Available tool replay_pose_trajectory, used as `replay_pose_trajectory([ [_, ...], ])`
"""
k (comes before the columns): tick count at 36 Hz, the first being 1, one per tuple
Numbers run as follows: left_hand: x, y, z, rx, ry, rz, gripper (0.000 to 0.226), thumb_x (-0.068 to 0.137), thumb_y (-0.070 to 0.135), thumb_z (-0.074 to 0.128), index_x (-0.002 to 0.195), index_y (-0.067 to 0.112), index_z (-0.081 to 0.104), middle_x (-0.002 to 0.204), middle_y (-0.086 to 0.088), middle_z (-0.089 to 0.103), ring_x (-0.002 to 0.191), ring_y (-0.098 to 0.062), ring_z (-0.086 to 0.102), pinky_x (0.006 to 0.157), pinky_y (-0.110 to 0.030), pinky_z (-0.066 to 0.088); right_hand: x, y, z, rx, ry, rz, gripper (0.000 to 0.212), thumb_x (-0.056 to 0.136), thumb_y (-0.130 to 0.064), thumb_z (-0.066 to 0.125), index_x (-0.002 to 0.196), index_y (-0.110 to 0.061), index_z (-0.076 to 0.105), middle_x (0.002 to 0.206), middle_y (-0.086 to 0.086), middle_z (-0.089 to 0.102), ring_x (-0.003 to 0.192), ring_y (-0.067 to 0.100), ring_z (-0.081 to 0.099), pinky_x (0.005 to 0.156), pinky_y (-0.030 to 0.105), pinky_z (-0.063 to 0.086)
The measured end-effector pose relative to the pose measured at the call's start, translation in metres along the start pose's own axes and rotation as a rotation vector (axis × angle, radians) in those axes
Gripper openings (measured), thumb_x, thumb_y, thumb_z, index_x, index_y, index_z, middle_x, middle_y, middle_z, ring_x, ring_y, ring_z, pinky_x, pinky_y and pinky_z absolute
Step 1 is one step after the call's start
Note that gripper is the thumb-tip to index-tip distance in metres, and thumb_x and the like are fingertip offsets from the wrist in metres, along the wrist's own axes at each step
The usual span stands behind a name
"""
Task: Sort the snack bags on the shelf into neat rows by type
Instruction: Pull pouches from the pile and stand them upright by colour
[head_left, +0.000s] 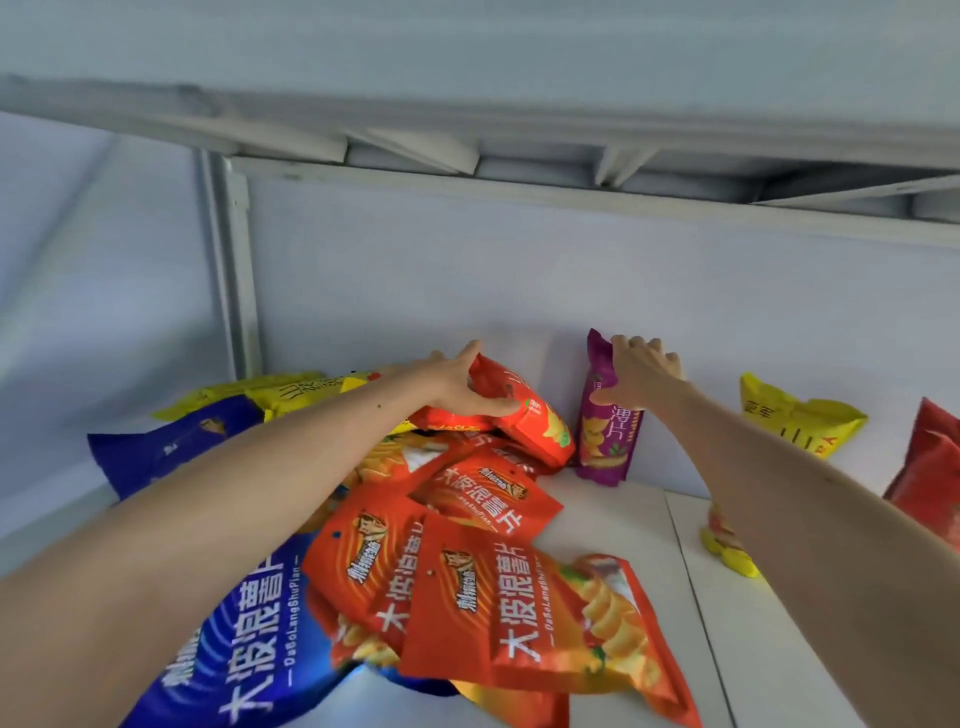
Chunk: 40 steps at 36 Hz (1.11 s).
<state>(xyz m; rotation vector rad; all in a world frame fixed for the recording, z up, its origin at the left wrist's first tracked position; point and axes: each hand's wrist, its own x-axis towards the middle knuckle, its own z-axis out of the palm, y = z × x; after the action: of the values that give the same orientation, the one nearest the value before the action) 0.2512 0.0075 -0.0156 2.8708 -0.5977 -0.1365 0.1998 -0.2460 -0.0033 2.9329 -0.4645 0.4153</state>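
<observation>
Fingers of your left hand (457, 384) curl round a small orange-red foil snack bag (524, 415) — atop the heap of orange and blue bags (467, 571) on the white shelf (613, 525). Your right hand (641, 371) grips the upright purple foil bag (605, 441) against the back wall — yellow bag (795, 415) stands further right.

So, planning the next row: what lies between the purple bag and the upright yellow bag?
Head view: bare shelf along the back wall; only the right forearm crosses it.
</observation>
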Motion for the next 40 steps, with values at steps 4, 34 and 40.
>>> replay_pose_trajectory([
  [4,0.003,0.003,0.001,-0.045,-0.012,0.075,0.125,0.062,0.080,0.066,0.152,0.038,-0.009,0.161,-0.007,0.021,0.144,-0.036,0.026,0.113,-0.054,0.029,0.004,0.000,0.002,-0.082,0.049,-0.002,0.060,0.083,-0.046,0.068,0.126,-0.008,0.051,0.122,0.012,0.048,0.116,0.031,0.047,0.095,0.042,0.041],
  [34,-0.017,0.127,-0.018,-0.033,-0.008,0.568,0.042,0.069,0.024,0.080,0.106,0.039,0.068,0.101,0.012,0.067,0.090,-0.010,0.068,0.068,-0.030,0.059,-0.136,0.088,-0.109,0.151,-0.072,-0.006,0.063,0.067,-0.067,0.071,0.106,-0.019,0.063,0.095,0.000,0.065,0.086,0.022,0.061,0.072,0.033,0.052],
  [40,-0.055,0.190,-0.019,-0.031,-0.133,0.665,0.051,0.068,0.021,0.077,0.118,0.022,0.065,0.114,-0.002,0.066,0.098,-0.021,0.068,0.080,-0.042,0.060,-0.177,0.149,-0.126,0.144,-0.223,0.060,0.060,0.068,-0.068,0.070,0.098,-0.016,0.067,0.086,-0.003,0.068,0.073,0.012,0.063,0.055,0.024,0.044],
])
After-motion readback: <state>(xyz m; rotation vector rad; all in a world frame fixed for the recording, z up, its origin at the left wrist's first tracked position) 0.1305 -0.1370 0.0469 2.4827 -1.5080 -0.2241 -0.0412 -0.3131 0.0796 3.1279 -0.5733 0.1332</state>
